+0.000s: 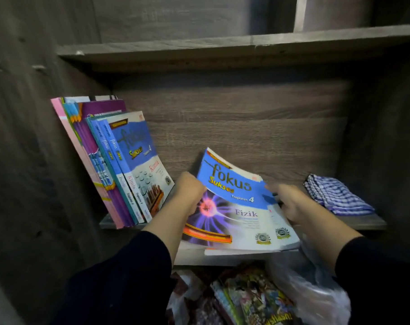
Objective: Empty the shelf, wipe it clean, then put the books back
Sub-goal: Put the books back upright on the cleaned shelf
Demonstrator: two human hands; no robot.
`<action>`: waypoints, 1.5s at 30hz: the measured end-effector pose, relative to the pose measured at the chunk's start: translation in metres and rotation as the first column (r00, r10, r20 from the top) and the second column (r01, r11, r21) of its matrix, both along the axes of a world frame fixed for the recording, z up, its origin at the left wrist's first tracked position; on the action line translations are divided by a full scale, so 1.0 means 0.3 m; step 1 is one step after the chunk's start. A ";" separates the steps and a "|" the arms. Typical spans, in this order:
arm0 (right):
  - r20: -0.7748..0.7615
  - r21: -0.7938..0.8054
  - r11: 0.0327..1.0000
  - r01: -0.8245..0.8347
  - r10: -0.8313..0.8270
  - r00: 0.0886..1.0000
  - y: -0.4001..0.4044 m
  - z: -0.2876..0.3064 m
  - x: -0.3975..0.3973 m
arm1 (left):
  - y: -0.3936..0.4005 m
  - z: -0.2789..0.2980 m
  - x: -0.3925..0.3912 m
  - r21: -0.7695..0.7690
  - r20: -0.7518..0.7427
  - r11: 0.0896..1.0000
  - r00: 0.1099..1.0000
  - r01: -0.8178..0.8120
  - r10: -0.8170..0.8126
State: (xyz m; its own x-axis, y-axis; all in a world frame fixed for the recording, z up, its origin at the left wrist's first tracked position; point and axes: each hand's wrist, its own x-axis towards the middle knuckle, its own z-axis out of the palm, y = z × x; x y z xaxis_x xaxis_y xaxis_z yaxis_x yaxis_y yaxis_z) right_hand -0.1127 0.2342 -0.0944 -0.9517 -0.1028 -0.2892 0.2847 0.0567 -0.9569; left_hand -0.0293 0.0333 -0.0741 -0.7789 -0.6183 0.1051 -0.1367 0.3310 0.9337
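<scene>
Both hands grip the Fizik book (237, 202), left hand (190, 191) & right hand (290, 202) at opposite edges. Best tilt it upright, slide vs the leaning row (119, 165) on the shelf (363, 221).

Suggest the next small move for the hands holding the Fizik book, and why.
Probably stand the Fizik book upright against the leaning row of books. Left hand and right hand grip its edges over the shelf, bare beside the row; the cloth lies aside.
</scene>
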 end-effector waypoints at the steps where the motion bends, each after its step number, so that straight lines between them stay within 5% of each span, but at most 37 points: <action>1: 0.014 0.002 1.000 -0.005 0.005 1.000 0.003 0.004 0.000 | -0.015 0.014 0.008 0.039 -0.065 0.999 0.997 -0.026 0.029; 4: 0.032 0.002 1.000 -0.020 0.020 0.999 0.006 0.013 0.016 | -0.079 0.060 0.051 0.167 -0.272 0.980 0.951 -0.105 0.149; 8: 0.039 -0.017 0.999 -0.030 0.030 0.999 0.007 0.009 0.016 | -0.184 0.083 0.098 0.258 -0.537 0.940 0.775 -0.223 0.332; 11: 0.048 0.013 1.000 -0.020 0.019 0.999 0.005 0.003 0.006 | -0.200 0.058 0.122 0.245 -0.588 0.929 0.720 -0.277 0.370; 16: 0.031 0.021 0.999 -0.048 0.047 0.998 0.005 0.007 0.003 | -0.192 0.001 0.145 -0.026 -0.341 0.931 0.878 -0.365 0.335; 18: 0.035 0.018 0.998 -0.057 0.057 0.998 0.007 0.003 0.002 | -0.203 0.001 0.170 -0.291 -0.174 0.874 0.920 -0.390 0.352; 20: 0.038 0.009 0.998 -0.066 0.065 0.997 0.008 0.001 0.000 | -0.213 -0.005 0.191 -0.578 0.007 0.737 0.901 -0.351 0.434; 23: 0.043 0.008 0.997 -0.075 0.074 0.996 0.006 0.002 0.005 | -0.213 -0.034 0.204 -0.684 0.212 0.696 0.853 -0.219 0.477; 33: 0.031 -0.007 0.997 -0.074 0.074 0.997 0.008 -0.009 -0.009 | -0.235 -0.045 0.224 -0.450 0.307 0.879 0.898 -0.155 0.315; 37: 0.037 -0.011 0.998 -0.060 0.060 0.997 0.005 -0.013 -0.016 | -0.168 -0.045 0.214 0.057 0.597 0.991 0.792 0.122 -0.132; 40: 0.037 -0.015 0.998 -0.053 0.053 0.998 -0.002 -0.014 -0.021 | -0.092 -0.033 0.161 0.175 0.446 0.959 0.851 0.221 -0.278; 45: 0.046 0.027 0.999 -0.039 0.038 0.998 -0.001 -0.027 -0.032 | 0.022 -0.044 0.073 0.266 0.256 0.947 0.934 0.180 -0.249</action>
